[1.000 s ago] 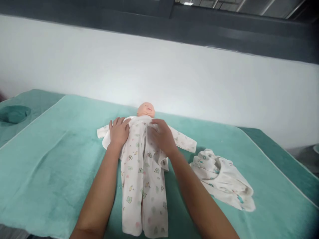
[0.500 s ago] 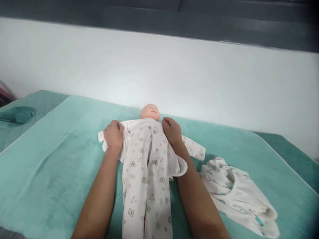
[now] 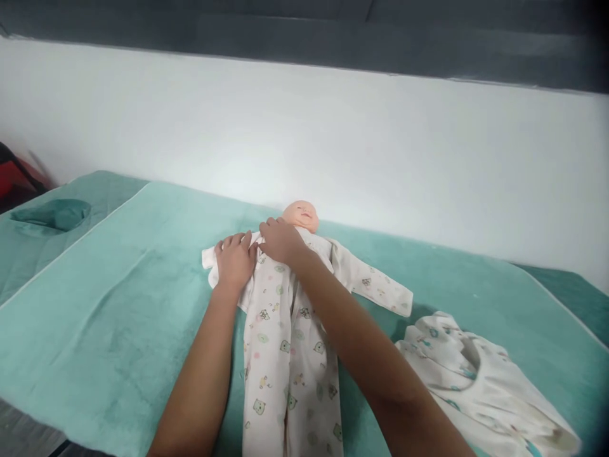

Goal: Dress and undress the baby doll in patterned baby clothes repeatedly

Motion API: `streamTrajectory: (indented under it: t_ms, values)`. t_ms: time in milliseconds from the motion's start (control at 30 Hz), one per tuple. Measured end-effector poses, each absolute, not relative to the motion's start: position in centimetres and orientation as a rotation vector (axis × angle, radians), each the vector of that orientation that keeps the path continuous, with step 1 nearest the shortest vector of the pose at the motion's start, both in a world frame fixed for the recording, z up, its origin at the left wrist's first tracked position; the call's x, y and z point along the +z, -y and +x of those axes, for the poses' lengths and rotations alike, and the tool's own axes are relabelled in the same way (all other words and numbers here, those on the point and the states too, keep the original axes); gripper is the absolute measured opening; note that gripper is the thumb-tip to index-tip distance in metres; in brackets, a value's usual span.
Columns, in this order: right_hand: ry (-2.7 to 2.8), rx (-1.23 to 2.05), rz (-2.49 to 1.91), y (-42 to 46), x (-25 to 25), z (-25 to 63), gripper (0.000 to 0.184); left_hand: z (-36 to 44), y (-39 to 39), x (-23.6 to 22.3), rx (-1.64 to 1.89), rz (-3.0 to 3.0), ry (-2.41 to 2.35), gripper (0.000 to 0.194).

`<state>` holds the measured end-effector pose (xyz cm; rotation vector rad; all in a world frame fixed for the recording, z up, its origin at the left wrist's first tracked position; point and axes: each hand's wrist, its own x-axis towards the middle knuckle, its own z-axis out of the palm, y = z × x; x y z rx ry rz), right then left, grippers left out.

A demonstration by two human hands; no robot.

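A baby doll lies on its back, its bare head [image 3: 301,215] towards the wall. A white footed romper [image 3: 271,324] printed with small bears covers its body, legs stretched towards me. My left hand [image 3: 235,261] grips the romper at the left shoulder and sleeve, whose cuff [image 3: 208,257] pokes out beside it. Just below the doll's chin, my right hand [image 3: 281,241] reaches across the chest, fingers curled on the cloth by the same shoulder. The right sleeve [image 3: 380,289] lies stretched outward. My right forearm hides part of the romper's front.
A crumpled white garment with teal prints [image 3: 495,393] lies at the right. Underneath is a green padded cover [image 3: 133,304], with a darker green cover having an oval opening [image 3: 52,214] at the left. A white wall [image 3: 404,152] stands behind.
My right hand has crossed from the right shoulder to the left one, beside my left hand. The cloth flap by my right forearm no longer shows. The view has shifted slightly left.
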<state>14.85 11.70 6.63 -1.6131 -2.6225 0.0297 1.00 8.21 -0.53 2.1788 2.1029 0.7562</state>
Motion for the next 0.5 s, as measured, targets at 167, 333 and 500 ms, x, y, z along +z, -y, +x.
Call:
streamTrajectory:
  t_ms: [167,333,500]
  values:
    - [2.690,-0.018,-1.568,-12.5,5.1,14.6,0.032,1.0,-8.3,-0.7,0.793,2.112,-2.099,0.043]
    - [2.660,0.042,-1.717,-12.3,5.4,14.2,0.042,1.1,-8.2,-0.6,0.840,2.092,-2.119,0.042]
    - [2.568,0.060,-1.732,-11.4,5.6,14.8,0.030,1.2,-8.0,-0.4,0.892,2.068,-2.120,0.042]
